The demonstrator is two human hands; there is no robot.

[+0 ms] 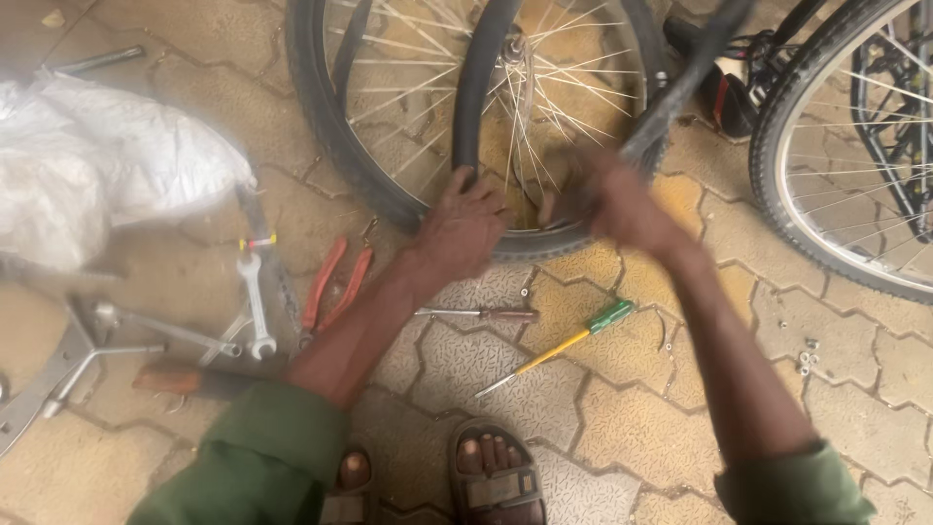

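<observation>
View from above onto a floor of tan interlocking paving stones (622,428). Nearest the camera, two feet in brown sandals (494,478) and green sleeves (262,465) frame the bottom edge. Just beyond the feet, tools lie scattered on the paving: a yellow-shafted screwdriver with a green handle (569,342), a screwdriver with a dark brown handle (481,314), red-handled pliers (335,285), a silver combination spanner (255,305) and a metal cross-shaped wrench (83,355) to the left. A crumpled white plastic bag (92,165) lies further left.

Past the tools, both hands meet at the bottom of a spoked bicycle wheel (389,185) standing upright on the paving. The left hand (465,228) is closed in a grip on a black inner tube (476,87), where the tube comes down to the tyre's lower edge. The right hand (607,199) is blurred; it lies against the wheel's lower rim beside the left hand, and whether its grip is closed cannot be told. The tube loops upward from both hands, across the spokes.

Furthest right, a second bicycle wheel (812,194) stands, with small nuts (807,358) lying on the paving near it.
</observation>
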